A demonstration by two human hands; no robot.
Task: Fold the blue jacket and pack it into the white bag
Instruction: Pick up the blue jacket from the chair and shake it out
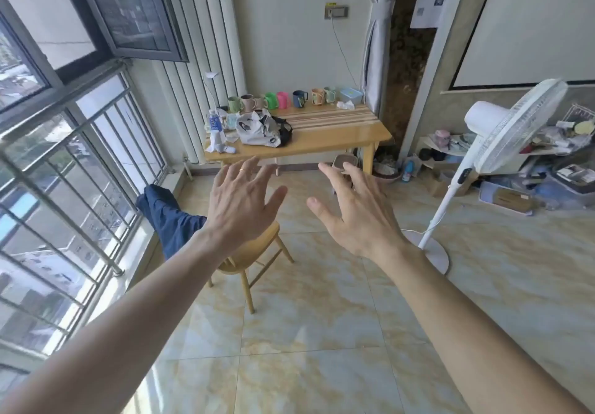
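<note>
Left hand [240, 201] and right hand [355, 211] both extended forward in mid-air, fingers spread wide, holding nothing. Blue jacket [169, 219] draped over wooden chair [254, 254] by the window. White bag [257, 129] lies crumpled on wooden table [338, 138], well apart from both hands.

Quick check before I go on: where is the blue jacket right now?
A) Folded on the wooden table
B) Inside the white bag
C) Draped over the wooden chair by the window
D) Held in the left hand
C: the blue jacket hangs over the wooden chair by the window; both hands are open and hold nothing, and the white bag lies on the table.
</note>
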